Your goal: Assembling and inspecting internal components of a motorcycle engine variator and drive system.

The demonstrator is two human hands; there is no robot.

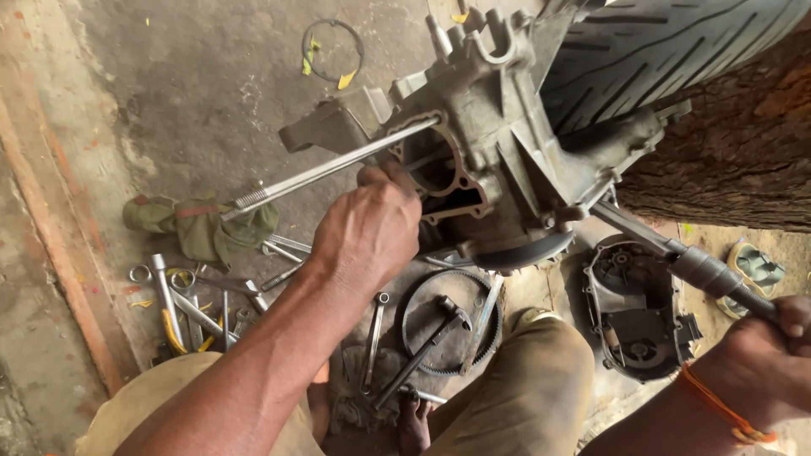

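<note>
A: Start with what's closest. What do you see at the bottom?

B: The person's knees in tan trousers (524,380), and between them, on the concrete floor (194,93), a toothed drive belt (411,297) lying in a loop with a hammer (427,342) across it. A combination spanner (373,338) lies just left of the belt.

A: And the hands?

B: The right hand (773,350), an orange thread at its wrist, has its fingers clamped on the grip of a long wrench handle (705,272) that runs up to the lower right of the engine crankcase (498,143). The left hand (367,228) sits at the front of the crankcase beside the open cylinder mouth; its fingers are curled together against the casting, but I cannot tell whether they hold anything.

A: What's around it?

B: A long stud (325,169) sticks out from the crankcase toward the left. A black cover (634,308) lies on the floor to the right. On the left are a green rag (198,226) and scattered sockets and spanners (190,304).

A: Farther back?

B: A tyre (650,51) sits behind the crankcase, next to a tree trunk (735,143). A wire ring (332,52) lies on the floor beyond.
</note>
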